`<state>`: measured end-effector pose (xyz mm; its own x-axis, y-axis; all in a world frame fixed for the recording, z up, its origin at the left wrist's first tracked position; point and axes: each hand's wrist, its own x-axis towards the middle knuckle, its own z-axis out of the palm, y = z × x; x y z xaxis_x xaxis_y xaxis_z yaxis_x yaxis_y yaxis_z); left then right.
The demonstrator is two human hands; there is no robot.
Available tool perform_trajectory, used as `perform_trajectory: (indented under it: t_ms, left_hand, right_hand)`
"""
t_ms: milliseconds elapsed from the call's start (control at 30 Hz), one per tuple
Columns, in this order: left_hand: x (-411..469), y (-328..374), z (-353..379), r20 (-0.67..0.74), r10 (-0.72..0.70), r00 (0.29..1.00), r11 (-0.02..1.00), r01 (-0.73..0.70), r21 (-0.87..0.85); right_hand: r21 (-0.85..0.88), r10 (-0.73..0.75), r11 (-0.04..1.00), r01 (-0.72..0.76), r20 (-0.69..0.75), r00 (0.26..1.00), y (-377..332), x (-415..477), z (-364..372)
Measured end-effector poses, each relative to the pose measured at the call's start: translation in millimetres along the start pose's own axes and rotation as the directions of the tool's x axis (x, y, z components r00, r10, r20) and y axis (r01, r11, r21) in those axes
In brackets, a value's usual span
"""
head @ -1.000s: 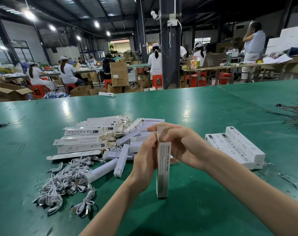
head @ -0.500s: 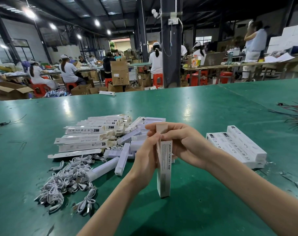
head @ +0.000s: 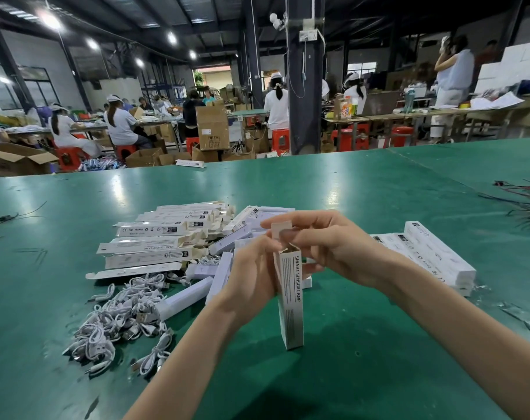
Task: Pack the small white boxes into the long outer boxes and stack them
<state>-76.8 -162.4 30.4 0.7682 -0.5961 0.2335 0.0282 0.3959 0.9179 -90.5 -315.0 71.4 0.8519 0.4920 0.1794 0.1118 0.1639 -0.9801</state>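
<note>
Long box [head: 291, 298]: upright on counter [head: 348, 192], centre, top flap [head: 279, 229] raised. Left hand [head: 251, 277]: grasping its upper side. Right hand [head: 333, 250]: pinching the flap. Closed boxes [head: 433, 256]: stacked at right.

Factory packing floor. Long green worktable [head: 379, 192], near: one printed long outer box [head: 291, 298] upright, flat ones heaped left [head: 154, 247], white cables [head: 121, 322]. Far: workers in white caps [head: 121, 122] at benches, red stools [head: 280, 140], cardboard cartons [head: 212, 128], bare roof lamps [head: 50, 19].
</note>
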Motion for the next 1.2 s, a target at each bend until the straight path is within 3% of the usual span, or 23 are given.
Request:
perform_trajectory:
  t_ms: [133,467,633,800,967,1067,1200]
  left_hand:
    - [0.4,-7.2,1.2,-0.041,-0.011,0.999,1.000,0.011,-0.008]
    - [0.2,-17.6,2.6,-0.102,-0.042,0.994,0.997,0.048,0.055]
    - [-1.1,-8.5,-3.6,0.005,-0.066,0.998,0.998,0.066,0.008]
    - [-1.9,3.2,-8.0,0.144,-0.090,0.986,0.989,0.106,-0.104]
    - [4.7,4.5,-6.5,0.120,-0.155,0.981,0.985,0.163,-0.054]
    - [16.8,2.8,-3.9,0.069,-0.211,0.975,0.977,0.211,0.010]
    - [37.9,5.7,5.3,0.027,-0.211,0.977,0.977,0.210,0.029]
  right_hand:
    - [-0.159,0.027,0.987,-0.015,0.074,0.997,-9.2,-4.2,-10.7]
    - [-0.308,-0.006,0.951,0.018,0.041,0.999,-18.8,-7.9,-14.9]
    - [-0.371,-0.039,0.928,0.014,-0.059,0.998,-16.8,-7.9,0.4]
    - [-0.113,0.135,0.982,-0.150,-0.131,0.982,-15.1,-5.4,12.2]
    - [0.013,0.270,0.962,-0.274,-0.216,0.938,-17.0,4.2,8.0]
    - [0.129,0.280,0.959,-0.251,-0.303,0.911,-19.5,8.4,-3.9]
    - [0.064,0.220,0.975,-0.212,-0.382,0.898,-18.1,12.7,-21.3]
